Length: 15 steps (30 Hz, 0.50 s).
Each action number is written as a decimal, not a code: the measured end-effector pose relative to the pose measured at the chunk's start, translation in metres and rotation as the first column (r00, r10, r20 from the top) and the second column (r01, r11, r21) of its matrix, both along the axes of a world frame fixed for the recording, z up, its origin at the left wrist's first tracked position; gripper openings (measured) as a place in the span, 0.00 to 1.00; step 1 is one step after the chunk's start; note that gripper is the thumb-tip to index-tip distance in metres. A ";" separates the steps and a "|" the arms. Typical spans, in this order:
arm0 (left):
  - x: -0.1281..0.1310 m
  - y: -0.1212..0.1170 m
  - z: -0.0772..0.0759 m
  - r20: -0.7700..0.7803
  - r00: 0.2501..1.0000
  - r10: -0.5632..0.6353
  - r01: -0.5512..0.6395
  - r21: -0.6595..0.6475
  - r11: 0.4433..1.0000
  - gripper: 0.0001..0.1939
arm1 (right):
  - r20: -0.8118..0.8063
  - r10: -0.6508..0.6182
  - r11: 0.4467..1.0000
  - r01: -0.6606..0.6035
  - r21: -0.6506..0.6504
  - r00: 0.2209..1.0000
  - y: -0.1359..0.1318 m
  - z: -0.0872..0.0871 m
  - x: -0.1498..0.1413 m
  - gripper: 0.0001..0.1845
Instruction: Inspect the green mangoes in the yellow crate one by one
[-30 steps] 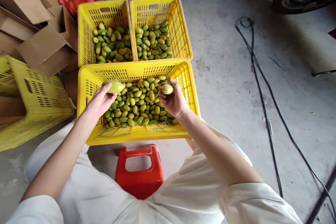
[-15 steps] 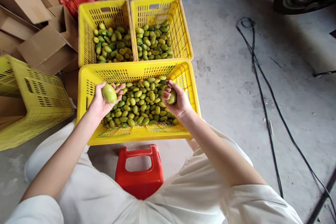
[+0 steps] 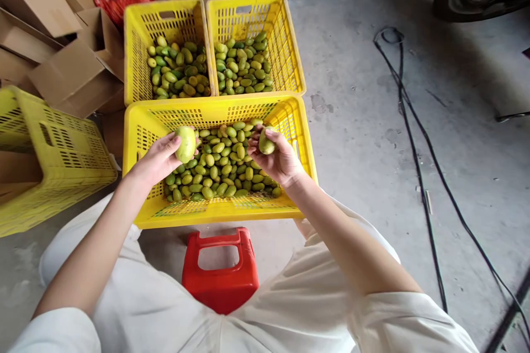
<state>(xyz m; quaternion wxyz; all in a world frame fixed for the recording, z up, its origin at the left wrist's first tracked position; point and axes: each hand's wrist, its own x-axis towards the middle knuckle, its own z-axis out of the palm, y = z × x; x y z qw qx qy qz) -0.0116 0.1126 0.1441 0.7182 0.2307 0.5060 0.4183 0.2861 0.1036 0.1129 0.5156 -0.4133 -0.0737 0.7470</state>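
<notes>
Yellow-green fruit is in both hands of the person, one piece in each, above the near yellow crate (image 3: 223, 214). The left hand (image 3: 162, 155) is closed around the left fruit (image 3: 186, 144), with the thumb lying on its left side and some fingertips showing at its right side. This fruit is oval, and its long axis runs from near to far, almost straight; both ends can be seen. It is located over the left part of the crate.

The right hand (image 3: 282, 159) is curled, and it holds the right fruit (image 3: 266, 141) between the thumb and the bent fingers. This fruit looks smaller, and its long axis also goes roughly from near to far. Its far end is partly close to the thumb. The two pieces are well apart from each other, at a similar distance from the person.

Below the hands, many loose fruits (image 3: 223, 161) lie inside the crate, and their long axes point in different directions. Just beyond it, touching or almost touching, stand the far left crate (image 3: 136, 69) and the far right crate (image 3: 290, 52), side by side, each with more fruit inside. On the near side, between the person's legs, is a red plastic stool (image 3: 223, 289). Cardboard boxes (image 3: 68, 74) are piled at the far left.
</notes>
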 end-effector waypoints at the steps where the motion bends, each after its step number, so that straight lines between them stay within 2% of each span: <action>1: 0.000 -0.001 -0.001 -0.003 1.000 -0.018 0.018 0.004 1.000 0.19 | -0.012 0.002 1.000 -0.002 -0.007 1.000 0.001 0.000 0.002 0.16; 5: 0.000 -0.003 -0.002 -0.054 0.998 -0.031 0.030 -0.023 0.999 0.23 | -0.004 0.118 0.993 -0.118 -0.023 0.993 0.001 -0.007 0.004 0.22; 8: 0.004 -0.004 -0.003 -0.073 0.995 -0.070 0.068 -0.021 0.997 0.24 | 0.064 0.234 0.969 -0.228 -0.092 0.970 -0.004 -0.017 0.001 0.22; 12: 0.009 -0.003 -0.005 -0.056 0.994 -0.094 0.091 -0.049 0.995 0.20 | 0.036 0.276 0.941 -0.263 -0.214 0.960 -0.008 -0.027 -0.003 0.14; 15: 0.012 -0.001 -0.005 0.005 1.000 -0.026 0.026 -0.115 0.993 0.14 | -0.011 0.276 0.935 -0.271 -0.229 0.961 -0.006 -0.026 -0.002 0.11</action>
